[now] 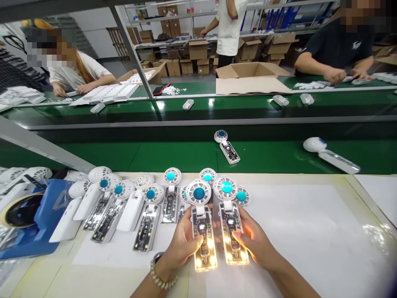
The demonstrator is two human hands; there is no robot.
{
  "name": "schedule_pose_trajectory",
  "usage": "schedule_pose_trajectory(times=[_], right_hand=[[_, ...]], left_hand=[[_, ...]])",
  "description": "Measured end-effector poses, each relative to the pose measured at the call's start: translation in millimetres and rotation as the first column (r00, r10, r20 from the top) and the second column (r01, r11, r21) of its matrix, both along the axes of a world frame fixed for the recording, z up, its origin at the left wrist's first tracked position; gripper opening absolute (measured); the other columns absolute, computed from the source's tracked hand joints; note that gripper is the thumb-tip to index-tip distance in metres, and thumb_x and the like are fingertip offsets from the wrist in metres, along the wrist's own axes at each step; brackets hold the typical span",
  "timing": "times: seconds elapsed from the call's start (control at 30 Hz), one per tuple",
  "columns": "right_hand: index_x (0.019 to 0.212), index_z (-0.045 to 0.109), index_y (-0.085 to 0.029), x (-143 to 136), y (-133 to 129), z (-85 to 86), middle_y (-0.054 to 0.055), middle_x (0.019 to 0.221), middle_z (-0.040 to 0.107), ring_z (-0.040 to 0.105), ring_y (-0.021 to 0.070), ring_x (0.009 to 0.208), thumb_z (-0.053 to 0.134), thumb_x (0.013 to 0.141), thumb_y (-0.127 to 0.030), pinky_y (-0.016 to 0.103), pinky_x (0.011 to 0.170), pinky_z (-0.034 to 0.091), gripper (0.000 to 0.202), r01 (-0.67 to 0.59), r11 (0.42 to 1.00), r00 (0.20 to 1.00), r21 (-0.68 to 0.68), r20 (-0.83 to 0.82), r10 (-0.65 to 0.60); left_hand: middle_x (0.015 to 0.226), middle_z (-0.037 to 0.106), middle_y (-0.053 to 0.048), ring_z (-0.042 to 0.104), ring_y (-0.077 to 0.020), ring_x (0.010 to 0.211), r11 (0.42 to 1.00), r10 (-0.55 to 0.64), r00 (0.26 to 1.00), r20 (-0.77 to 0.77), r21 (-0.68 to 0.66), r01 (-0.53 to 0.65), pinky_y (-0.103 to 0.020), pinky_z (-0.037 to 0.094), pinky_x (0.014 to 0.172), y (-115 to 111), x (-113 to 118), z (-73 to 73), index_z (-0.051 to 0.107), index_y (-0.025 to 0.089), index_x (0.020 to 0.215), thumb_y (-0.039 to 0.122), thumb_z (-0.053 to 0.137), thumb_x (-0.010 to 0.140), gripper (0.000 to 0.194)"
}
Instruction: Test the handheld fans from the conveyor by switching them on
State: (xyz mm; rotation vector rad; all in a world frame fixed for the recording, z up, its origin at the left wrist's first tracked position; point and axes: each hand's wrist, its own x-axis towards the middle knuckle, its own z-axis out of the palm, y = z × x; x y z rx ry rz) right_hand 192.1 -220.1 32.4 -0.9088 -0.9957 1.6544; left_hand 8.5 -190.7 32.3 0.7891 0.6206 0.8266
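My left hand [185, 240] is closed around a handheld fan [204, 244] with a round white head, a blue centre and a clear body showing its circuit board. Its thumb rests on the board's front. In my right hand [252, 238] is a second handheld fan [233, 238] of the same kind, the thumb pressing its front. Both fans are held upright side by side, with warm lights glowing in the bodies and small displays lit. Behind them, partly hidden, more fans [242, 196] lie on the white table. A bracelet [163, 276] circles my left wrist.
Several fans [145, 227] lie in a row to the left, beside a blue tool holder [46, 219]. Two fans, one clear [229, 152] and one white [338, 160], lie on the green conveyor belt [173, 155]. Co-workers sit across it near an open carton [251, 82].
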Motion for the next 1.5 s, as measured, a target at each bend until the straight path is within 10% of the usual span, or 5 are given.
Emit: schedule_pose_trajectory(times=[0.8, 1.5], right_hand=[[0.13, 0.03, -0.022, -5.0, -0.3, -2.4, 0.011, 0.111, 0.058, 0.056, 0.0287, 0.1, 0.063, 0.072, -0.042, 0.043, 0.084, 0.043, 0.069, -0.079, 0.996, 0.98, -0.044, -0.186, 0.069], [0.135, 0.026, -0.022, -3.1, -3.4, -5.2, 0.011, 0.132, 0.043, 0.037, 0.0282, 0.122, 0.063, 0.073, -0.042, 0.044, 0.1, 0.029, 0.074, -0.033, 0.999, 0.992, 0.014, -0.119, 0.034]], left_hand=[[0.105, 0.057, -0.01, 0.06, -0.0226, 0.084, 1.0, -0.024, 1.0, -0.01, -0.01, 0.024, -0.033, 0.05, 0.072, -0.4, -2.0, 0.7, 0.037, 0.021, 0.126, 0.031, 0.071, 0.063, 0.073], [0.106, 0.054, -0.013, 0.058, -0.0253, 0.091, 0.998, -0.037, 0.993, -0.111, 0.055, 0.043, -0.033, 0.047, 0.074, -3.7, -7.9, -8.4, 0.025, 0.019, 0.129, 0.035, 0.07, 0.064, 0.081]])
